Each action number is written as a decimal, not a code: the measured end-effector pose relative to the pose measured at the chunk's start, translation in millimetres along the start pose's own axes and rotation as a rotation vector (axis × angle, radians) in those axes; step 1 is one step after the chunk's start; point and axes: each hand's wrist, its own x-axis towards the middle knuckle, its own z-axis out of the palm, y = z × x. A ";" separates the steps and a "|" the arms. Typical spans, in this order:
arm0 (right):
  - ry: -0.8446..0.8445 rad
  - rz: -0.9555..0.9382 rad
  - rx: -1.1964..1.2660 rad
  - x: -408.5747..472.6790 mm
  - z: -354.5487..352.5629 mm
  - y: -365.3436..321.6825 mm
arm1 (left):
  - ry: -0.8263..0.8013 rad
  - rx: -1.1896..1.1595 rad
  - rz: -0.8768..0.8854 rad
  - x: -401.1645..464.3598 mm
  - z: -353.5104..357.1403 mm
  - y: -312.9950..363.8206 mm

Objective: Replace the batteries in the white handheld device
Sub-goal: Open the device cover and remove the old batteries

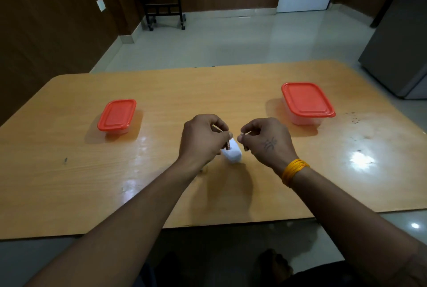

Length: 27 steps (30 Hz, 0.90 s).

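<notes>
Each hand (203,139) (265,139) pinches a small cylindrical battery (227,146) (245,134).

White device (232,154), red lids (116,114), yellow wristband (294,169)

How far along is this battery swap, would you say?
Midway, it seems. The white device lies on the table between both hands. The left hand pinches a brownish battery over it; the right hand pinches another small piece. Whether these are old or new I cannot tell. Both red-lidded containers are closed.
</notes>
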 end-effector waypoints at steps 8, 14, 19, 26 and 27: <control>-0.099 0.144 -0.189 -13.9 -40.4 44.5 | -0.144 0.278 0.065 -3.4 73.7 17.7; -0.118 0.129 -0.211 -12.6 -43.5 53.2 | -0.161 0.381 0.113 -8.5 97.2 25.2; -0.116 0.138 -0.218 -6.8 -50.8 63.9 | -0.157 0.394 0.108 -9.5 104.5 23.2; -0.133 0.126 -0.202 -0.1 -59.3 70.4 | -0.179 0.350 0.062 -7.3 107.7 19.6; -0.130 0.123 -0.203 0.5 -59.8 71.3 | -0.176 0.354 0.063 -7.0 108.2 19.6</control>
